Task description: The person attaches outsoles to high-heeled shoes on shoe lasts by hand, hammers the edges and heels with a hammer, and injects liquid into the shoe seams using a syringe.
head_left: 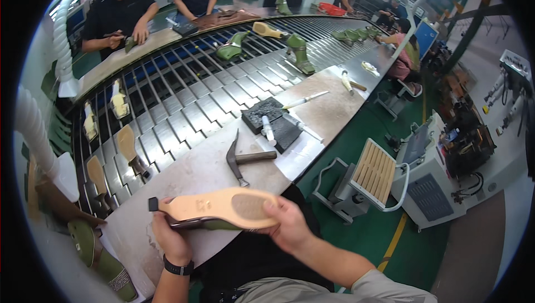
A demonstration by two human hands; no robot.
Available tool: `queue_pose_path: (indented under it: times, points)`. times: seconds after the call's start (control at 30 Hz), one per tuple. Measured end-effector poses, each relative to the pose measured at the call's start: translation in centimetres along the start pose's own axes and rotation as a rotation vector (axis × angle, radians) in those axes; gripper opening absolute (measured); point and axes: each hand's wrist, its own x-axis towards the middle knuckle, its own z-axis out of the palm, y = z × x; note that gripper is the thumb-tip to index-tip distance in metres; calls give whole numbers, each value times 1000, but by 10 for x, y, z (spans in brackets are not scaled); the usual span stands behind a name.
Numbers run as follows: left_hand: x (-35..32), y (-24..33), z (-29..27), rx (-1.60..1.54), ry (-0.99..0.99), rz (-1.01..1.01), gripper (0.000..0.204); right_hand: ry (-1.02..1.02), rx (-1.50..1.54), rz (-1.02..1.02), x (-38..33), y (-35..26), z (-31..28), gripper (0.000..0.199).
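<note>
I hold a shoe sole-up over the near edge of the workbench. Its sole is tan with a rougher oval patch at the toe end, and a green upper shows underneath. My left hand, with a black wristband, grips the heel end from below. My right hand clasps the toe end, thumb on the sole. A hammer with a wooden handle lies on the bench just beyond the shoe.
Dark pads, white tubes and a brush lie farther along the bench. A slatted metal conveyor carries green shoes and tan soles. Another green shoe sits at lower left. People work across the conveyor. Machines stand on the green floor at right.
</note>
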Motion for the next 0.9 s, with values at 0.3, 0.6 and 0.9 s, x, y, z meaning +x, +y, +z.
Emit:
queue_pose_path:
  times: [0.3,0.6,0.9]
  points:
    - [81,42,-5,397,-648,250,56,-368,-1312,-429,33,-2,53,37]
    - [73,39,-4,213,-674,194,73,-805,-1444,-662,82,-33,145,46]
    - [70,44,-2,158,-636,79,91,-777,-1390,-1395,85,2,126,39]
